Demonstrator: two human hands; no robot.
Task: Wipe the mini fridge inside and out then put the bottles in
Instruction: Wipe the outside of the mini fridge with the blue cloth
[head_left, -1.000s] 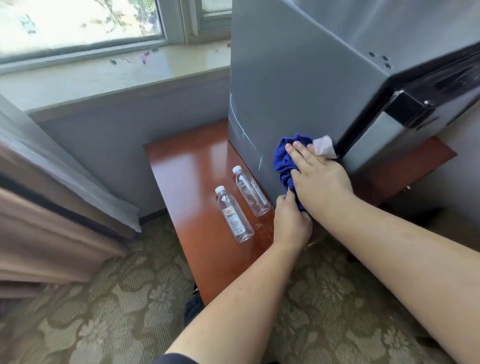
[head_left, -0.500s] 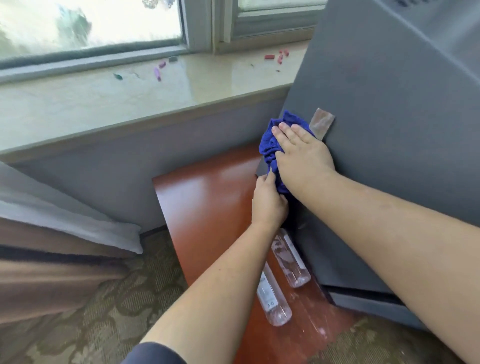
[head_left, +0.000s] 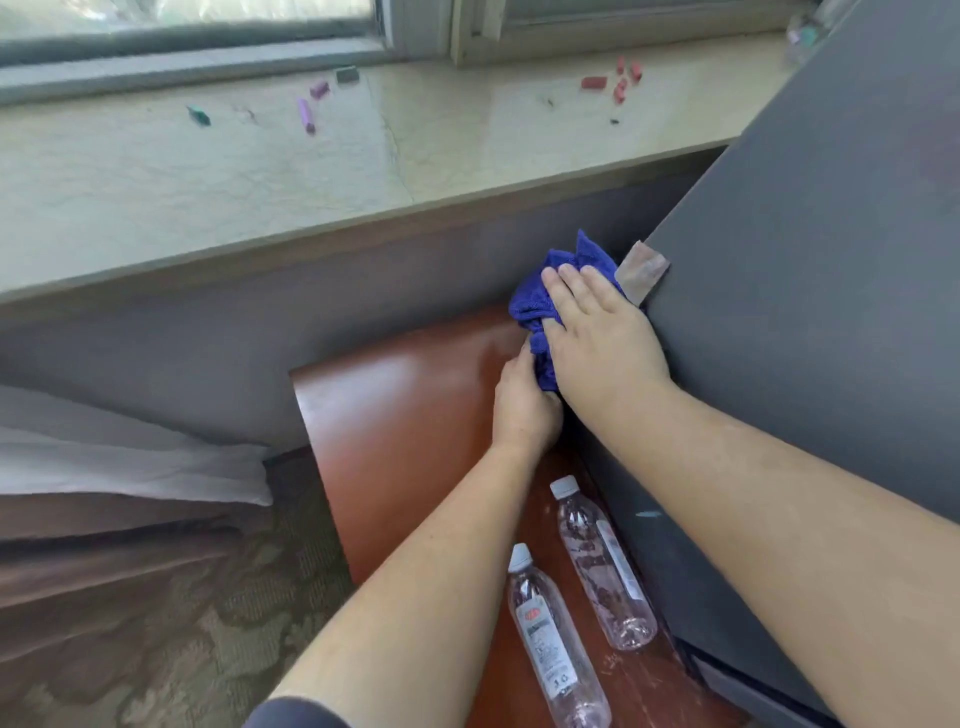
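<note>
Head view. Our right hand (head_left: 597, 338) flat, fingers straight and together, pressing blue cloth (head_left: 530, 306) on mini fridge (head_left: 805, 312) side. Our left hand (head_left: 524, 405) curled round cloth's lower end. First bottle (head_left: 602, 566) lies on red-brown table (head_left: 395, 415) just beside fridge, second bottle (head_left: 550, 639) alongside. Windowsill (head_left: 311, 171) behind, patterned carpet (head_left: 182, 639) below.

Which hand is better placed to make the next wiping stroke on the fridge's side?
Right, probably. The right hand lies flat on the blue cloth, pressing it against the side panel of the mini fridge. The left hand only holds the cloth's lower bunch, beside the panel.
</note>
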